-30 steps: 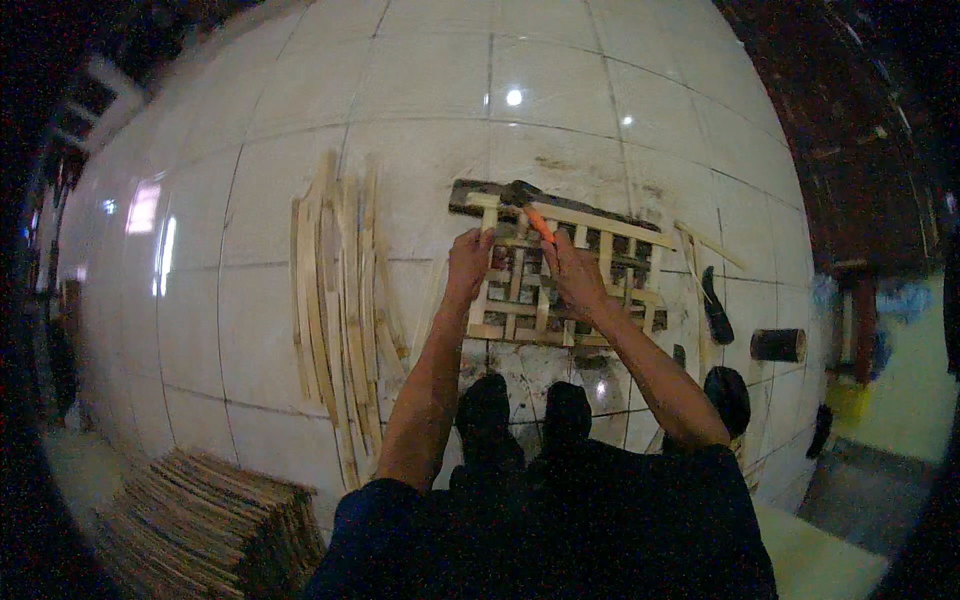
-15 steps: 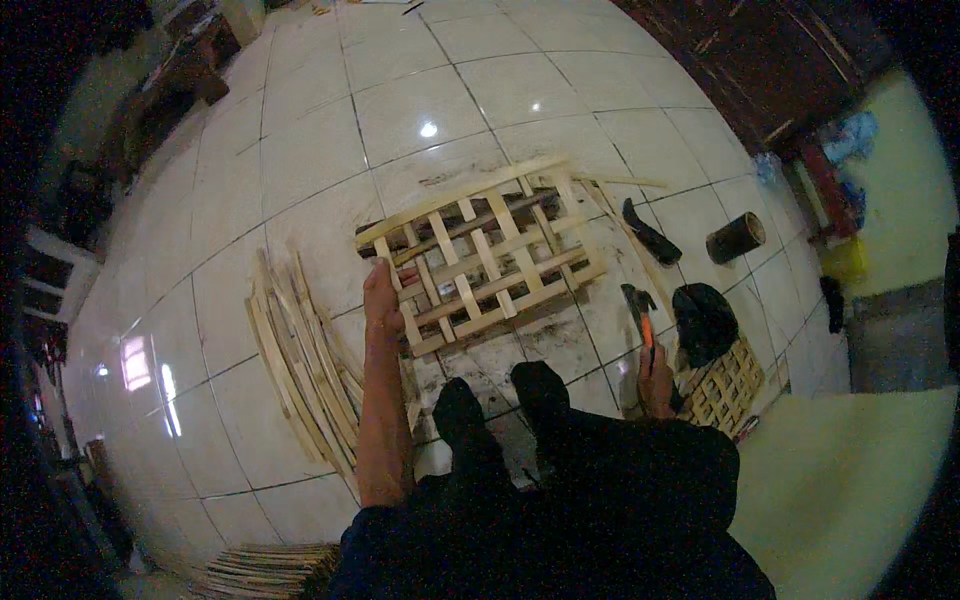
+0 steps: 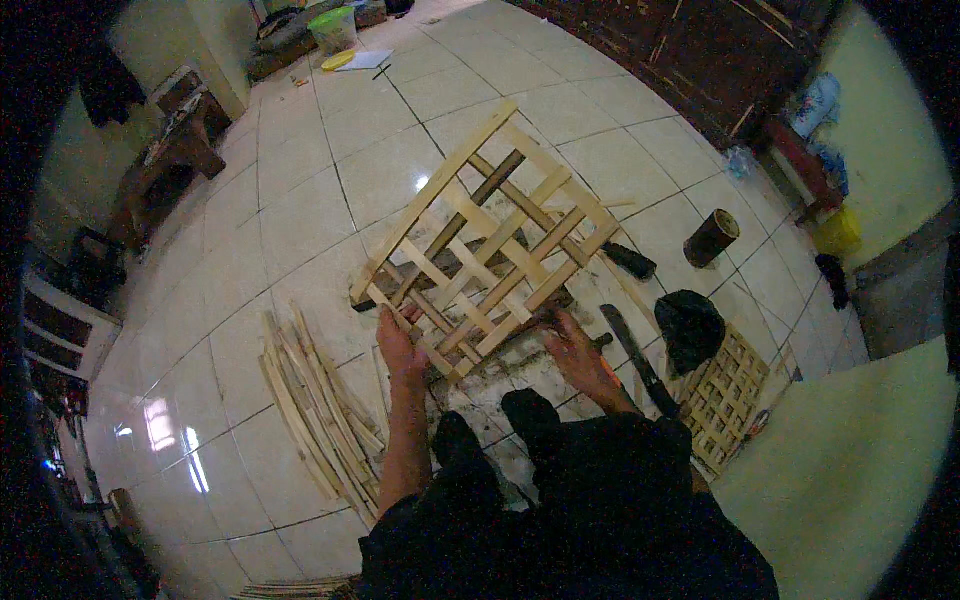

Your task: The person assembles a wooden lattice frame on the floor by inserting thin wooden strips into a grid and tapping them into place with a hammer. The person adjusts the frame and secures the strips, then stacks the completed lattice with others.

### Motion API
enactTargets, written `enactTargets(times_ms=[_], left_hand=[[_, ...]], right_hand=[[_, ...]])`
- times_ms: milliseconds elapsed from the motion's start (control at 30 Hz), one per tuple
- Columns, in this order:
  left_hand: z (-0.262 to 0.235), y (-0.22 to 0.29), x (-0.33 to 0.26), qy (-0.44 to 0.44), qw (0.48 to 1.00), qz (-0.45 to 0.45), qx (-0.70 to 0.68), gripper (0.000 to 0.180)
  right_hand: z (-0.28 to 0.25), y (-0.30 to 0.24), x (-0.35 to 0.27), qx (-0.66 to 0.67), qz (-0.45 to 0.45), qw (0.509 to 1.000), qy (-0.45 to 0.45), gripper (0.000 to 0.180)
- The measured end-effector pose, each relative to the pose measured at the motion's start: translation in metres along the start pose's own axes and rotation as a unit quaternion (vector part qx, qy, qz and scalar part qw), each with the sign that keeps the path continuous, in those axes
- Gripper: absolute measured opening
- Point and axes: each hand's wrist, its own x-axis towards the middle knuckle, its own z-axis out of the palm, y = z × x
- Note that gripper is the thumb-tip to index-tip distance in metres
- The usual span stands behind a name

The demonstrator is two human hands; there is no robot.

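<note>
A woven lattice panel (image 3: 475,262) of pale and brown wooden or bamboo strips tilts up above the floor in front of my feet. My left hand (image 3: 402,345) grips its near left corner, fingers closed round the edge strips. At its near right edge, my right hand (image 3: 578,358) has its fingers curled against the frame, partly hidden by it. Beside my right wrist lies a hammer (image 3: 611,372) with an orange handle, mostly covered by the hand. Farther right is a knife (image 3: 637,352) with a long dark blade.
Loose strips (image 3: 318,405) lie at the left, more thin sticks (image 3: 290,590) at the bottom. On the right are a black bundle (image 3: 690,328), a smaller lattice (image 3: 728,405), a dark curved piece (image 3: 632,263) and an upright wooden cylinder (image 3: 710,240). A dark cabinet (image 3: 690,60) stands beyond.
The panel has turned and its far side has risen. My right hand has let go of the hammer and moved left to the panel's edge. My left hand still holds its corner.
</note>
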Motion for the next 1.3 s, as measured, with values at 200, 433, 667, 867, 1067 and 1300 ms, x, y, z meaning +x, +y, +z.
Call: enactTargets(times_ms=[200,433,667,867,1067,1300], left_hand=[[0.010,-0.024,0.005,-0.062,0.993,-0.102,-0.016,0.051],[-0.075,-0.038,-0.031,-0.134,0.485,0.298,0.811,0.078],[-0.160,-0.057,-0.020,-0.217,0.447,0.159,0.853,0.075],[-0.200,0.001,-0.046,-0.114,0.611,0.219,0.752,0.061],[-0.130,0.024,-0.041,-0.058,0.827,0.058,0.556,0.047],[-0.151,0.001,-0.034,-0.091,0.884,0.000,0.458,0.035]], right_hand=[[0.026,-0.095,0.051,0.211,-0.068,0.972,0.072,0.043],[0.005,-0.104,0.096,-0.293,-0.378,0.878,0.021,0.044],[0.052,-0.022,0.075,-0.503,-0.404,0.758,-0.096,0.063],[0.086,0.039,0.070,-0.515,-0.420,0.743,-0.075,0.062],[0.107,0.036,0.068,-0.463,-0.391,0.790,-0.097,0.061],[0.096,0.047,0.077,-0.462,-0.395,0.783,-0.132,0.059]])
